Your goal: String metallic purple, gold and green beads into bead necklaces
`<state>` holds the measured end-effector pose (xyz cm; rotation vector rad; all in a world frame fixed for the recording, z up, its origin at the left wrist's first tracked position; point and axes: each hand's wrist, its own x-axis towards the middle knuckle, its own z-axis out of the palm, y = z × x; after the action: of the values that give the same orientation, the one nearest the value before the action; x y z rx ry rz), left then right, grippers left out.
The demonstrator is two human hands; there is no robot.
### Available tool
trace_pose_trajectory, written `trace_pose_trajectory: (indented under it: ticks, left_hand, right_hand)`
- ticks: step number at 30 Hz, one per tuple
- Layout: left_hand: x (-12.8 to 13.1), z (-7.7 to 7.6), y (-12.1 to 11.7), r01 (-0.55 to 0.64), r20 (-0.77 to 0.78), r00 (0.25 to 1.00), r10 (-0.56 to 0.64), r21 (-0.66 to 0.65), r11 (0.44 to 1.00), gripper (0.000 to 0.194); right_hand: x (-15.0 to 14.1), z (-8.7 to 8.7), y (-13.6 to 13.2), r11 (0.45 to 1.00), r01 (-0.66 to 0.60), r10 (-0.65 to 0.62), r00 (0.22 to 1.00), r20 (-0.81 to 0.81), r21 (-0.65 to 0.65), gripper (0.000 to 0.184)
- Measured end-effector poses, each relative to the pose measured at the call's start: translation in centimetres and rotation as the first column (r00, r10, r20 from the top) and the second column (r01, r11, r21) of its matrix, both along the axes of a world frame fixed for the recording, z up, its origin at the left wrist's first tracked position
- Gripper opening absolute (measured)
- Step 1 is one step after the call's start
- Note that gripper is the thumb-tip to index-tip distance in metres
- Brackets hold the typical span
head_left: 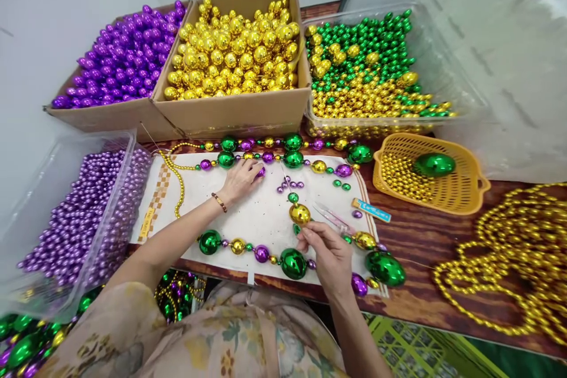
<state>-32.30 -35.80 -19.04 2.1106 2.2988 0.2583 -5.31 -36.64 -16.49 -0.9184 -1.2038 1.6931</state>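
My left hand lies on a white cloth, fingers curled over a small purple bead beside a strung row of green, purple and gold beads. My right hand pinches something thin, perhaps a thread or needle, just below a gold bead and a small green bead. A second strung row with large green balls runs along the cloth's near edge.
Cardboard boxes of purple balls and gold balls stand behind, beside a clear bin of green and gold beads. A clear bin of small purple beads sits left. A yellow basket and gold bead strands lie right.
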Motion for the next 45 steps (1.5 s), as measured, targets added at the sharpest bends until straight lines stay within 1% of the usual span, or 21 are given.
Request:
trace_pose_trajectory:
  ticks: [3, 5, 7, 8, 9, 10, 11, 12, 13, 14, 15, 16, 17, 19, 23, 25, 28, 32, 35, 38, 45]
  left_hand:
    - [0.1, 0.2, 0.0, -0.034, 0.005, 0.999, 0.034, 0.081, 0.996, 0.033]
    - [0.2, 0.7, 0.1, -0.077, 0.077, 0.995, 0.066, 0.145, 0.986, 0.031]
    - [0.4, 1.4, 0.0, -0.153, 0.249, 0.964, 0.095, 0.224, 0.963, 0.029]
    - [0.6, 1.7, -0.2, -0.210, 0.379, 0.920, 0.099, 0.261, 0.942, 0.028]
    - [0.9, 2.2, -0.4, -0.277, 0.537, 0.839, 0.090, 0.280, 0.919, 0.028]
    - [1.3, 2.7, -0.8, -0.352, 0.704, 0.707, 0.065, 0.270, 0.896, 0.028]
    - [1.7, 3.2, -1.2, -0.416, 0.853, 0.521, 0.029, 0.224, 0.882, 0.028]
    - [2.2, 3.8, -1.6, -0.451, 0.955, 0.297, -0.010, 0.149, 0.880, 0.030]
    - [2.7, 4.4, -2.1, -0.451, 0.997, 0.066, -0.038, 0.064, 0.890, 0.031]
    - [3.3, 5.0, -2.6, -0.427, 0.990, -0.134, -0.054, -0.008, 0.904, 0.033]
    - [3.7, 5.5, -3.1, -0.394, 0.957, -0.283, -0.061, -0.058, 0.917, 0.034]
    - [4.2, 6.0, -3.4, -0.369, 0.922, -0.381, -0.066, -0.086, 0.926, 0.035]
    - [4.5, 6.4, -3.8, -0.354, 0.895, -0.441, -0.072, -0.100, 0.930, 0.036]
    - [5.1, 6.8, -4.2, -0.373, 0.864, -0.496, -0.092, -0.116, 0.920, 0.032]
    - [5.8, 6.8, -4.1, -0.441, 0.801, -0.587, -0.120, -0.192, 0.876, 0.022]
    - [6.1, 6.8, -3.8, -0.445, 0.761, -0.637, -0.123, -0.233, 0.865, 0.016]
    - [6.7, 7.2, -3.4, -0.444, 0.713, -0.688, -0.137, -0.264, 0.856, 0.008]
    - [7.3, 7.6, -3.2, -0.462, 0.647, -0.747, -0.154, -0.339, 0.819, 0.017]
    - [7.4, 7.9, -3.1, -0.461, 0.625, -0.768, -0.137, -0.393, 0.796, 0.022]
    - [7.5, 7.9, -3.0, -0.450, 0.613, -0.780, -0.122, -0.416, 0.790, 0.024]
    - [7.4, 7.6, -3.2, -0.454, 0.636, -0.762, -0.117, -0.397, 0.798, 0.023]
  right_hand:
    - [0.1, 0.0, -0.1, 1.000, -0.007, 0.007, 1.000, 0.008, 0.006, 0.006]
    - [0.0, 0.1, -0.2, 1.000, 0.003, -0.003, 1.000, 0.004, 0.010, 0.006]
    - [0.1, 0.2, -0.2, 1.000, 0.013, -0.013, 1.000, 0.005, 0.014, 0.006]
    - [0.1, 0.2, -0.3, 1.000, 0.016, -0.016, 1.000, 0.010, 0.016, 0.007]
    - [0.3, 0.1, -0.3, 1.000, 0.018, -0.019, 1.000, 0.018, 0.018, 0.007]
    - [0.4, 0.0, -0.4, 1.000, 0.018, -0.018, 0.999, 0.028, 0.019, 0.007]
    - [0.6, 0.0, -0.5, 1.000, 0.016, -0.017, 0.999, 0.039, 0.020, 0.007]
    - [0.7, -0.1, -0.6, 1.000, 0.012, -0.013, 0.999, 0.051, 0.022, 0.007]
    - [0.9, -0.2, -0.7, 1.000, 0.005, -0.007, 0.998, 0.063, 0.024, 0.008]
    - [1.1, -0.3, -0.8, 1.000, -0.004, 0.002, 0.997, 0.073, 0.026, 0.008]
    - [1.2, -0.4, -1.0, 0.999, -0.015, 0.012, 0.997, 0.082, 0.029, 0.009]
    - [1.4, -0.4, -1.1, 0.999, -0.027, 0.024, 0.996, 0.090, 0.031, 0.009]
    - [1.5, -0.4, -1.3, 0.999, -0.040, 0.036, 0.995, 0.098, 0.034, 0.009]
    - [1.7, -0.5, -1.7, 0.997, -0.071, 0.066, 0.991, 0.119, 0.042, 0.010]
    - [2.1, -0.6, -2.5, 0.988, -0.116, 0.098, 0.981, 0.167, 0.100, 0.010]
    - [2.1, -0.7, -2.9, 0.983, -0.130, 0.105, 0.977, 0.187, 0.129, 0.010]
    - [2.1, -0.8, -3.3, 0.978, -0.147, 0.115, 0.973, 0.202, 0.150, 0.012]
    - [1.9, -0.7, -3.5, 0.978, -0.144, 0.107, 0.968, 0.229, 0.153, 0.014]
    - [1.9, -0.6, -3.5, 0.978, -0.141, 0.100, 0.965, 0.244, 0.157, 0.014]
    - [1.8, -0.4, -3.5, 0.978, -0.144, 0.102, 0.962, 0.254, 0.152, 0.014]
    - [1.4, -0.3, -3.9, 0.989, -0.101, 0.070, 0.965, 0.251, 0.112, 0.014]
